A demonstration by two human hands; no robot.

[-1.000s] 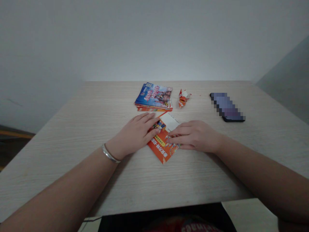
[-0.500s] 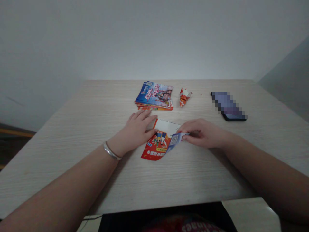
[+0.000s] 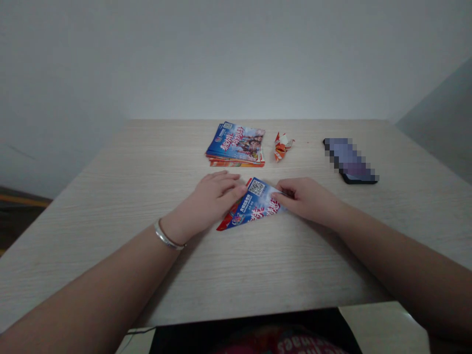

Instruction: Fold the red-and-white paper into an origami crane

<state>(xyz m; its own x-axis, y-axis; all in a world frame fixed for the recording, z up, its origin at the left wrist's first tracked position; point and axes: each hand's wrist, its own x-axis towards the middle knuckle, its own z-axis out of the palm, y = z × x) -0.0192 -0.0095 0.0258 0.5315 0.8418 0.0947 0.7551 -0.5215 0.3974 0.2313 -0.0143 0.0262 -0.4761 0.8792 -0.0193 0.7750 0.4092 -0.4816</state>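
Folded flyer (image 3: pixel 254 205), blue face up, lay on table (image 3: pixel 147 167). Left hand (image 3: pixel 210 201) pressed flat on its left edge; right hand (image 3: pixel 304 199) pinched its right corner.

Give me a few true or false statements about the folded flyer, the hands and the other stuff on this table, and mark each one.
1. Both hands rest on the folded flyer. True: left hand, right hand.
2. The flyer shows its blue side. True.
3. The stack of flyers lies nearer the person than the folded one. False: it lies beyond it.
4. The bracelet is on the right wrist. False: the left wrist.
5. The phone sits left of the stack. False: to its right, past the crumpled paper.
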